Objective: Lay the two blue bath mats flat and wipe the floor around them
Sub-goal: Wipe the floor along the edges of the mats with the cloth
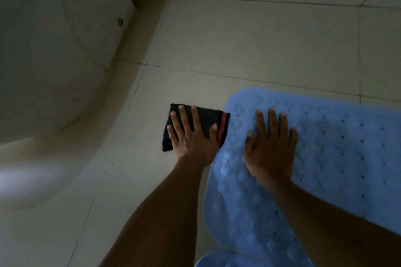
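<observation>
Wiping looks underway: left hand (pixel 192 136), fingers flat, presses a dark cloth (pixel 196 125) to the tiled floor (pixel 260 45) beside the flat blue mat (pixel 338 158); right hand (pixel 271 147) rests spread on it. Second mat (pixel 249 260) perhaps at the bottom edge.

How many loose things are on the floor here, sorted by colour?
Blue bath mats: 2 (one large, one showing only its edge at the bottom)
Black cloth with red stripe: 1
Total: 3
</observation>
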The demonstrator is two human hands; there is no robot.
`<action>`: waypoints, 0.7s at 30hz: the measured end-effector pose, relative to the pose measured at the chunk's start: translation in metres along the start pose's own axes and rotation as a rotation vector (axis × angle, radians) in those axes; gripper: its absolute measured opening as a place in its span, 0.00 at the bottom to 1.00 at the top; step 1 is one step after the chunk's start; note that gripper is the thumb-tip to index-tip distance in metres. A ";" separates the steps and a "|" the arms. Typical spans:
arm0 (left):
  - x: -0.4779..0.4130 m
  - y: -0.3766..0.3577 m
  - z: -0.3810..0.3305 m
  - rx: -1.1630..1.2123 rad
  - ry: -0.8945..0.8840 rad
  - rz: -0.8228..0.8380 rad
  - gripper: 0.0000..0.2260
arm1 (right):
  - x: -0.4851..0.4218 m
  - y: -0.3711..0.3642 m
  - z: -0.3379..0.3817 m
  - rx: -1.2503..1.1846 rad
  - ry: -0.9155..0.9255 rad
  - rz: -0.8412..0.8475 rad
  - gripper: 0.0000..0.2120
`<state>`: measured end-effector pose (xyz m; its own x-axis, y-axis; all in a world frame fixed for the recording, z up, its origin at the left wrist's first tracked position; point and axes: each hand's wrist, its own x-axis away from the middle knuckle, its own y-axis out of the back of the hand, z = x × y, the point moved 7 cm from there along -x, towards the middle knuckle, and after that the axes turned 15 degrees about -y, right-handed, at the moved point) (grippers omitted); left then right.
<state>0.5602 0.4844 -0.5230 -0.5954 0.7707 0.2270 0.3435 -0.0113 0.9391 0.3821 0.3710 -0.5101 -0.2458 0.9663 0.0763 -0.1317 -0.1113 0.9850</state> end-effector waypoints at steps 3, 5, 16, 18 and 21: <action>-0.015 0.003 -0.005 -0.017 -0.001 0.008 0.37 | -0.001 -0.002 0.000 0.002 -0.003 0.003 0.30; -0.023 0.004 -0.007 -0.025 -0.007 0.015 0.37 | -0.001 -0.002 0.000 0.005 0.000 -0.004 0.30; -0.089 0.009 -0.026 -0.044 -0.031 0.013 0.38 | -0.001 0.000 -0.001 -0.014 0.017 -0.025 0.31; -0.088 0.007 -0.025 -0.045 -0.021 0.013 0.38 | 0.001 0.001 0.001 -0.027 0.008 -0.011 0.31; -0.085 0.010 -0.027 -0.062 -0.021 0.015 0.38 | -0.006 0.010 -0.003 -0.117 0.007 -0.003 0.29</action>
<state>0.5945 0.4016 -0.5261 -0.5744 0.7836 0.2367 0.3066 -0.0622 0.9498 0.3790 0.3635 -0.5007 -0.2515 0.9652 0.0717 -0.2438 -0.1349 0.9604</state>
